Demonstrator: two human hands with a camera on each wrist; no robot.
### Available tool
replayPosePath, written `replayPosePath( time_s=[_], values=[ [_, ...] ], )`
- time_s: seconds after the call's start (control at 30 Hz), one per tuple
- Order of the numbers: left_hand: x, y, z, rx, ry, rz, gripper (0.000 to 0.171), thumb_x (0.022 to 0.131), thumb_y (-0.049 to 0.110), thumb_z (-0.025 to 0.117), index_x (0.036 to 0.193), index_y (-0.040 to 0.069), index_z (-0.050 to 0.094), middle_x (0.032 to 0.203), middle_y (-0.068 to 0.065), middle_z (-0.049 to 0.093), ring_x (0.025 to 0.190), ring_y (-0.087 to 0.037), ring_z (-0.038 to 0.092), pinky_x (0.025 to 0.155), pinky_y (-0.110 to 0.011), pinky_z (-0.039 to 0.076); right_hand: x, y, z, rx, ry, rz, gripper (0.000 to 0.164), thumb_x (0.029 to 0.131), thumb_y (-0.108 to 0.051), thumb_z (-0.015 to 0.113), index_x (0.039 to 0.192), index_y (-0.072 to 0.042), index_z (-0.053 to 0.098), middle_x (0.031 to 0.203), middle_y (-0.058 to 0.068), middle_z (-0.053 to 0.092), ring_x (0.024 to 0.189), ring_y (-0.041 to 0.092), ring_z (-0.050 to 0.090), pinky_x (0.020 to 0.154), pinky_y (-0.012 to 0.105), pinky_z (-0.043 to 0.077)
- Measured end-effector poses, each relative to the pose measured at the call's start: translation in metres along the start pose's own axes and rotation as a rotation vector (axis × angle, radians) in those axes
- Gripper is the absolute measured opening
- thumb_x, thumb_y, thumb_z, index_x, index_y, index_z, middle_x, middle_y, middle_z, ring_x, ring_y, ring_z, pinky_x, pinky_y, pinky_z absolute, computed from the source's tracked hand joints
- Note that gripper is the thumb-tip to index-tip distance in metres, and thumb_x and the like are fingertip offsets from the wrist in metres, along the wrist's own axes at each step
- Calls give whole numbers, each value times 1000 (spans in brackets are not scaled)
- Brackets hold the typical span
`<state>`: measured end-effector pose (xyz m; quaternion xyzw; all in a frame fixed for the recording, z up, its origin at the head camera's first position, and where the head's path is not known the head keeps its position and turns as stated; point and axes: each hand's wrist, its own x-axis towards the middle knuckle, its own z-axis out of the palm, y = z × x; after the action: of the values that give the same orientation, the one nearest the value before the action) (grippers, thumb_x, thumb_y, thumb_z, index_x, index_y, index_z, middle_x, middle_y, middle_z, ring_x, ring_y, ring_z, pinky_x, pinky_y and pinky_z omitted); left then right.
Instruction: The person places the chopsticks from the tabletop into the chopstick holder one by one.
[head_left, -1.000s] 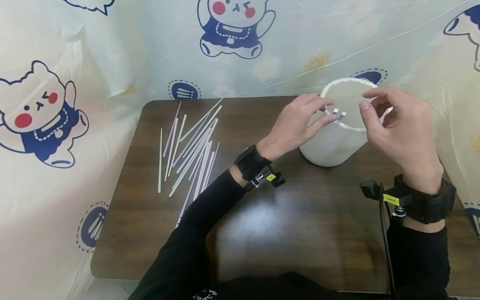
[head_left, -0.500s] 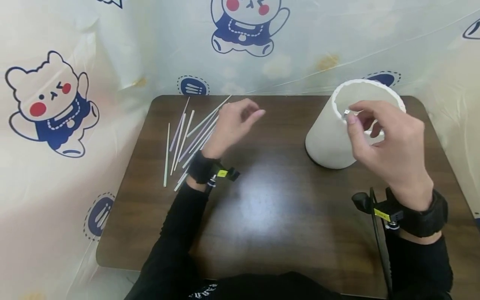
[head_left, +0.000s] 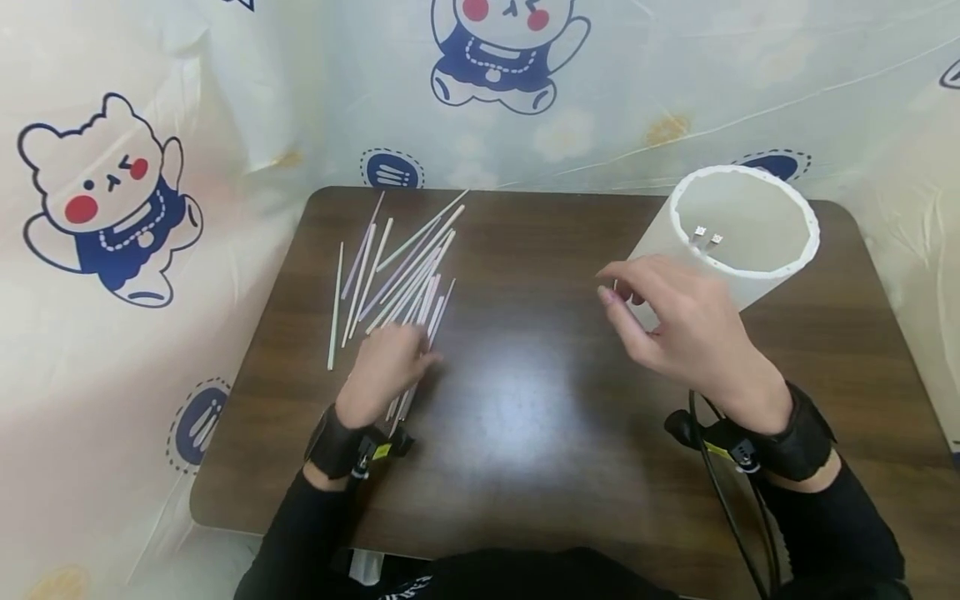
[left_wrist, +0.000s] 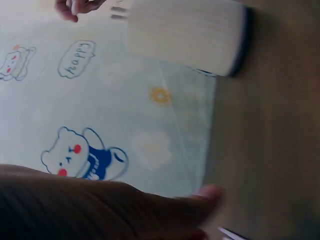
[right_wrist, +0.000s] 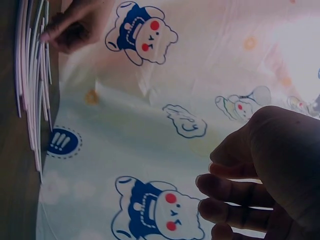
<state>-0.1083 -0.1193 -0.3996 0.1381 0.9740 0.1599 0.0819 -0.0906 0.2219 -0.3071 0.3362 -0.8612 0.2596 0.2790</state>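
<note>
A loose pile of thin pastel sticks [head_left: 412, 267] lies on the left of the brown table. My left hand [head_left: 386, 367] is over the pile's near end, its fingers bent down and partly hidden from the head camera. From the right wrist, one fingertip overlaps the sticks [right_wrist: 32, 75]. In the left wrist view, the thumb [left_wrist: 205, 197] is blurred and nothing shows in its grip. My right hand [head_left: 675, 317] hovers in front of a white round bin [head_left: 750, 287], fingers loosely curved around nothing. Two slim pieces with square white tips [head_left: 708, 236] stand inside the bin, by its rim.
The wooden table [head_left: 525, 467] has rounded corners and a cartoon-print sheet [head_left: 540, 142] hanging behind and around it. A black cable [head_left: 720, 492] trails from the right wrist camera across the table's front right.
My left hand has moved from the bin's rim leftward and down to the sticks. The right hand has drawn back from the rim to the bin's near left side.
</note>
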Motion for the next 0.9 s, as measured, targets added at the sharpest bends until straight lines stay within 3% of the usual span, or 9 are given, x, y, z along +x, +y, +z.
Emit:
replayPosePath(
  time_s=[0.1,0.2,0.33,0.53,0.7,0.9],
  values=[
    [-15,-10,11,-5,-125,-73,33,82,29,85,66,11,62,60,2,52,54,-14,47,49,-25,35,-1,-1,4,-7,-52,5,18,93,-16,63,102,-3,71,84,6,73,74,17,65,67,33,51],
    [-22,-15,19,7,-196,-122,36,79,27,87,62,10,60,59,1,51,55,-15,47,49,-25,35,-3,-2,8,0,-72,16,16,93,-15,63,102,-5,71,82,4,72,73,16,64,64,32,50],
    [-28,-19,24,20,-210,-150,32,76,22,89,63,10,63,61,-1,57,57,-15,50,52,-25,39,-4,-3,13,26,-64,19,13,91,-11,65,101,-6,72,81,2,71,70,14,62,60,32,47],
    [-30,-19,23,38,-243,-207,37,71,21,93,59,9,60,60,-1,53,58,-15,47,53,-27,40,-6,-3,20,54,-60,35,12,89,-10,67,101,-8,72,81,1,71,70,14,61,60,31,47],
    [-28,-18,24,15,-295,-251,31,77,18,88,63,9,62,64,-3,59,59,-17,52,55,-28,41,-8,-1,23,55,-91,58,12,91,-11,67,101,-8,72,83,1,71,71,11,60,59,31,48],
    [-31,-19,23,-13,-308,-243,24,85,15,80,69,6,65,66,-5,59,58,-18,51,52,-27,39,-9,-1,24,66,-95,84,11,91,-10,66,100,-8,72,85,1,72,72,12,62,60,31,50]
  ],
)
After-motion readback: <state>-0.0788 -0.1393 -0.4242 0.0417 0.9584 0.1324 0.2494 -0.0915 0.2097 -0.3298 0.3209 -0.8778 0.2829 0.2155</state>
